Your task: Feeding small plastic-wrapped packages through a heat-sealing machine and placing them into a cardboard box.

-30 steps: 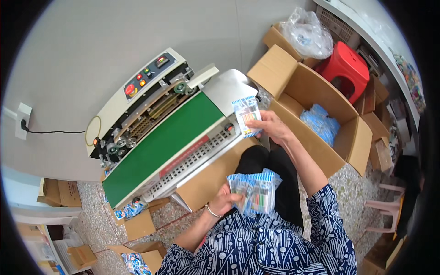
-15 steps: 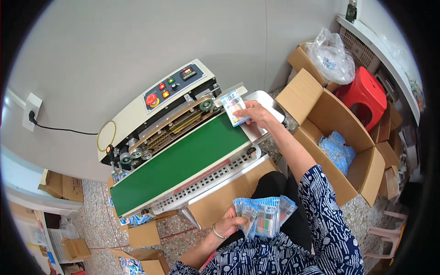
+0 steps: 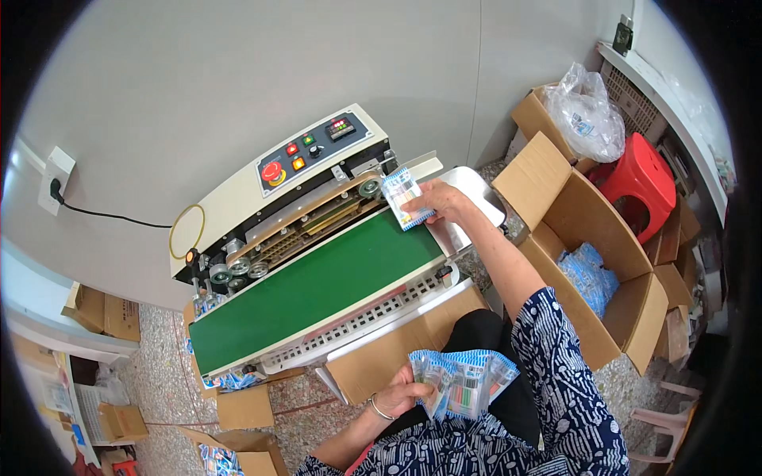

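Between the thumb and fingers of my right hand point(image 3: 441, 203) is a blue-and-white plastic packet point(image 3: 403, 193). It lies at the right end of a green conveyor belt point(image 3: 325, 289), its upper edge beside the rollers of a band sealing machine point(image 3: 274, 186). Low in front of my lap, my left hand point(image 3: 402, 392) grips several fanned-out packets point(image 3: 467, 389) of the same kind, with coloured sticks showing through their clear fronts. The fingers behind those packets are hidden.
A large open carton point(image 3: 609, 230) at the right holds blue packets point(image 3: 587, 278). Behind it are a red stool point(image 3: 641, 186) and a clear plastic bag point(image 3: 583, 119). Another carton of packets point(image 3: 222, 458) stands at the lower left. A black power cord point(image 3: 115, 216) runs to the machine.
My right hand and its packet have moved slightly left along the belt, nearer the machine's rollers. The view has shifted a little. My left hand still grips its packets.
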Action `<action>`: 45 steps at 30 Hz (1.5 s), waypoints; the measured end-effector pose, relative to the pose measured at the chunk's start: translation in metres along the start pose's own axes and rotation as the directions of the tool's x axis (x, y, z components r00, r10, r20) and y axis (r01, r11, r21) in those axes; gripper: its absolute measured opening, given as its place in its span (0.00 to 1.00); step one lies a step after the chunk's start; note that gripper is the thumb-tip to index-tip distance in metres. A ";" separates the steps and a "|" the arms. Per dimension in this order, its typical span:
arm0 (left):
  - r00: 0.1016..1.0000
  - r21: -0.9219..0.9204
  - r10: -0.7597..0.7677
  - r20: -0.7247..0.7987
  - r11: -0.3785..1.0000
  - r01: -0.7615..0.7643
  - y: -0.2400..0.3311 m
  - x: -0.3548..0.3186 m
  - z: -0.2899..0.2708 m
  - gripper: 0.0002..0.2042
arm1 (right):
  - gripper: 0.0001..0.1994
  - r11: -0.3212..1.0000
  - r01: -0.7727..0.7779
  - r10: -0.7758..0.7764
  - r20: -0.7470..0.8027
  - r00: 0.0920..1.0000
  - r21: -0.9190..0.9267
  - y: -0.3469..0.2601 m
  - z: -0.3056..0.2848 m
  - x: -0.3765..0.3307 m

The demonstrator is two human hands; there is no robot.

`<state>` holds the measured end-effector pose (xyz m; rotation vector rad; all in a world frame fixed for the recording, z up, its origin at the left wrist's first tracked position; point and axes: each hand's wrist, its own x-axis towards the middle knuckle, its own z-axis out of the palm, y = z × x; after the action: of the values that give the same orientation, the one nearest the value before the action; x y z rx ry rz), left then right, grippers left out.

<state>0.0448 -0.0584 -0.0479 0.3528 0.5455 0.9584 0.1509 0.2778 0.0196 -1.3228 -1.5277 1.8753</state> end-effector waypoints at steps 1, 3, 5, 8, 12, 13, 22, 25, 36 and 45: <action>1.000 -0.002 0.000 -0.004 1.000 0.000 0.000 -0.003 0.000 0.23 | 0.17 1.000 -0.002 0.002 0.003 1.000 0.001 -0.002 0.005 -0.002; 1.000 0.000 -0.023 -0.018 1.000 0.023 -0.001 -0.009 -0.001 0.25 | 0.18 1.000 -0.008 0.009 0.051 0.999 -0.017 -0.005 0.014 -0.007; 0.999 -0.012 -0.016 -0.046 1.000 0.015 -0.003 -0.014 0.001 0.25 | 0.17 0.999 -0.006 0.007 0.029 1.000 -0.049 -0.005 0.028 -0.011; 0.998 -0.017 0.000 -0.063 1.000 -0.002 -0.002 -0.013 0.004 0.25 | 0.16 0.987 0.024 -0.017 0.045 0.999 -0.157 -0.001 0.039 -0.008; 0.994 0.010 0.072 -0.082 0.997 -0.072 0.000 0.015 -0.016 0.25 | 0.18 0.959 0.189 -0.168 0.110 0.980 -0.213 0.014 0.052 0.013; 0.984 0.040 0.117 -0.138 0.993 -0.112 -0.002 0.020 -0.020 0.26 | 0.19 0.934 0.213 -0.184 0.124 0.975 -0.288 0.017 0.047 0.014; 0.899 0.076 0.367 -0.240 0.930 -0.360 0.068 0.057 -0.034 0.22 | 0.21 0.972 0.233 -0.233 0.111 0.966 0.017 0.044 0.007 -0.111; 0.897 0.048 0.374 -0.235 0.926 -0.374 0.073 0.061 -0.030 0.24 | 0.18 0.973 0.219 -0.229 0.165 0.959 0.076 0.065 0.010 -0.141; 0.901 -0.019 0.379 -0.211 0.920 -0.392 0.055 0.080 -0.028 0.26 | 0.12 0.935 0.340 -0.344 -0.021 0.939 -0.098 0.084 0.013 -0.155; 0.896 -0.070 0.387 -0.218 0.909 -0.410 0.059 0.094 -0.030 0.26 | 0.11 0.936 0.318 -0.309 -0.078 0.948 0.149 0.082 0.025 -0.138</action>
<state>0.0303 0.0542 -0.0685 0.2709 0.6097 1.4301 0.2176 0.1308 0.0027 -0.9833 -1.4309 1.7053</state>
